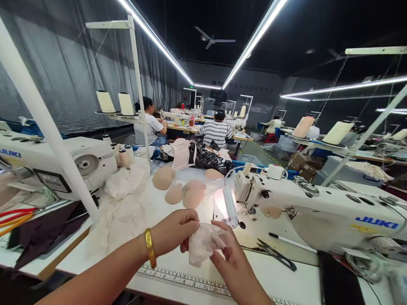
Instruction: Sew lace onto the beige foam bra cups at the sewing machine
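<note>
Head: both hands (176, 232) (231, 253) hold fabric (200, 245) near table edge (152, 290).

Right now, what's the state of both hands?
Left hand: closed, pinching one side of the sheer white fabric.
Right hand: closed on the same fabric's lace-edged side, thumb below, fingers above.

A ceiling fan (210, 40) hangs above a worker in stripes (216, 132). A person in a white top (151, 126) sits to that worker's left, cardboard boxes (299, 162) to the right.
</note>
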`<state>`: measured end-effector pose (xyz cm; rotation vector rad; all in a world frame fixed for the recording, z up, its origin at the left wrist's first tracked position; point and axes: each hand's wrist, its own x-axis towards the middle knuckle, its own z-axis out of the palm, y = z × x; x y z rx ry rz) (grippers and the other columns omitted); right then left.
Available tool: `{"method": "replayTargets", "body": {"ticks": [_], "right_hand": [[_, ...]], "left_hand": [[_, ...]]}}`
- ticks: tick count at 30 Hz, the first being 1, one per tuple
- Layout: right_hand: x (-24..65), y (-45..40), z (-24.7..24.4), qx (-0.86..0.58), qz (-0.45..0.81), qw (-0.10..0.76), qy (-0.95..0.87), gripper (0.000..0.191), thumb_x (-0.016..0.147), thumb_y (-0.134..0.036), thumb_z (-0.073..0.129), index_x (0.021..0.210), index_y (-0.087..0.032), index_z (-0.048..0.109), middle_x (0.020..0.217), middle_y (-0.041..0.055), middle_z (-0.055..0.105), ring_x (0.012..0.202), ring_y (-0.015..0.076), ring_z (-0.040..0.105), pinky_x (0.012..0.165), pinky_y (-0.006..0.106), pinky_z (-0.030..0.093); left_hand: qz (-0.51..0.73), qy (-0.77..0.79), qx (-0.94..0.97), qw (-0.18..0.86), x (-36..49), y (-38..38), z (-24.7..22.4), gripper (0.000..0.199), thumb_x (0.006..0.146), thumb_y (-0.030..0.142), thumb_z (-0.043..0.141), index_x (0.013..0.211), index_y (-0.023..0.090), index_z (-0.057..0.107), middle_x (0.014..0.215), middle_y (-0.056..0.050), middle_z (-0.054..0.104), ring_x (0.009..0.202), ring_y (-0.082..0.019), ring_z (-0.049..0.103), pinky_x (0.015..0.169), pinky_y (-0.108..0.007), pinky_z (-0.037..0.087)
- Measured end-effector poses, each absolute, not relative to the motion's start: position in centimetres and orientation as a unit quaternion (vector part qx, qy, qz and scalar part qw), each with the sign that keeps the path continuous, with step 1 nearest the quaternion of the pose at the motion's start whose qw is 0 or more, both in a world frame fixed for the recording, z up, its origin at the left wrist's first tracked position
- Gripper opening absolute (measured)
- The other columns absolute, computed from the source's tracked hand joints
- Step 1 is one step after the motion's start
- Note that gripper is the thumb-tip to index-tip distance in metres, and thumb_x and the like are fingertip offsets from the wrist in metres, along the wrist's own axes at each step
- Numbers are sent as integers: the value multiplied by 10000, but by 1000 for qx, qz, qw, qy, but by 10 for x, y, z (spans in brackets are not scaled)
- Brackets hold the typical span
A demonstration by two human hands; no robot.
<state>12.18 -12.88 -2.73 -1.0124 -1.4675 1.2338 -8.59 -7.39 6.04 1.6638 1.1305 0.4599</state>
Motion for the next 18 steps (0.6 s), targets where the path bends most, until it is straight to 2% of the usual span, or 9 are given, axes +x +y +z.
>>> {"method": "replayTargets", "body": {"ticks": [2,3,6,8,10,13,15,18], "right_hand": [[121,-123,-19,-400,580,497,-507,399,930,-578,685,1170,-271,598,960,19,681,892,212,646,852,334,512],[122,-120,-15,-391,601,504,-481,369,909,-572,717,1058,-251,613,879,-5,651,825,188,613,814,310,494],[126,-112,-5,-388,601,492,-496,390,859,-570,771,876,-206,633,794,-28,591,757,154,532,749,267,433],[127,-107,-2,-402,583,464,-532,422,831,-595,786,845,-192,658,770,-28,586,738,150,515,721,261,406],[126,-104,-3,-411,575,465,-533,451,820,-629,777,888,-195,674,792,-20,613,752,161,534,721,268,410],[128,-102,-11,-433,578,491,-487,511,857,-707,692,979,-211,666,787,-21,609,721,164,533,700,276,422],[131,-103,-18,-426,604,485,-467,525,835,-712,715,1010,-220,661,770,-30,595,692,161,531,703,286,438],[134,-106,-28,-392,647,467,-459,515,742,-583,862,1051,-229,651,799,-35,612,735,170,572,763,305,460]], "left_hand": [[118,443,622,635,-90,-70,59,314,721,513,607,742,214,515,561,52,491,486,-137,469,503,-267,405],[96,434,603,662,-92,-68,57,334,704,520,644,738,207,531,586,46,502,526,-140,487,528,-268,430],[113,377,617,682,-93,-64,42,391,754,550,725,863,189,623,861,-8,628,858,-186,603,757,-293,507],[153,302,645,685,-85,-63,28,468,738,549,801,1012,204,644,1065,-21,646,1070,-217,585,894,-306,481],[188,274,655,679,-75,-63,13,540,681,541,868,1026,197,636,1017,-13,647,1006,-220,598,850,-298,473],[247,352,617,659,-63,-64,-4,533,699,612,844,868,169,601,784,20,591,739,-168,563,682,-272,449],[302,392,571,656,-61,-66,-9,542,696,629,844,834,176,581,750,25,584,700,-164,564,661,-277,464],[380,406,493,670,-61,-71,-9,559,631,601,895,862,195,589,788,18,638,733,-191,623,686,-302,520]]}}
